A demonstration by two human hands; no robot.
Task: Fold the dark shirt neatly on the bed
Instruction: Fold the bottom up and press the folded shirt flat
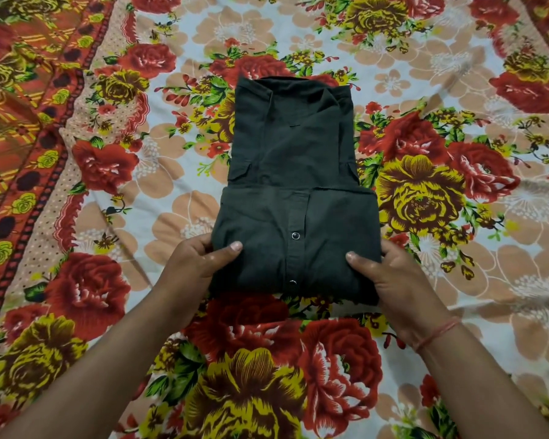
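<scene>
The dark shirt [293, 172] lies in the middle of the bed, folded into a narrow upright rectangle with its collar at the far end. Its near part is doubled over, showing the button placket with two snaps. My left hand [200, 264] grips the left edge of that doubled part, thumb on top and fingers underneath. My right hand [387, 274] grips the right edge the same way, thumb lying on the cloth. A red thread is tied round the right wrist.
The bed is covered by a floral sheet [441, 201] with red and yellow roses on white. An orange patterned border [29, 128] runs along the left side. Bare sheet surrounds the shirt on every side.
</scene>
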